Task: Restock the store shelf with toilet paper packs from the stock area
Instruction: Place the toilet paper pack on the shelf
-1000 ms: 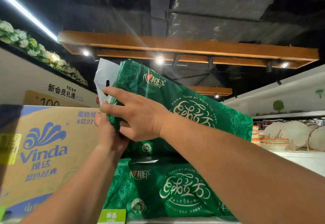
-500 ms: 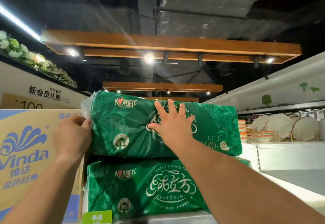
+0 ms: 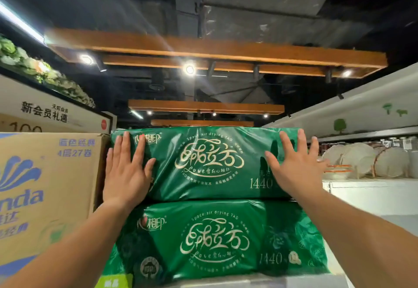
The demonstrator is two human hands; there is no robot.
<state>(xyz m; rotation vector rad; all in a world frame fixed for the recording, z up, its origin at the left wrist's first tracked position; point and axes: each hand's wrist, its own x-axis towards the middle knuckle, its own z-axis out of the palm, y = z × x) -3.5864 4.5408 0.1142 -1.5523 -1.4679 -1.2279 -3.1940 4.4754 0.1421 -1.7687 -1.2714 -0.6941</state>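
Since a second ago we have laid the upper green toilet paper pack [image 3: 212,163] flat on the lower pack [image 3: 212,242], and our left hand [image 3: 126,172] and right hand [image 3: 294,167] now press spread palms to seat it

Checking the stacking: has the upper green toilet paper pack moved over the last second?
Yes. The upper green toilet paper pack was tilted, propped above the lower pack; now it lies flat and square on it, beside the Vinda carton.

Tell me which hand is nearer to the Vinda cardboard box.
Left. The left hand presses flat on the top green pack at its left end, right beside the Vinda box; the right hand presses the pack's far right end.
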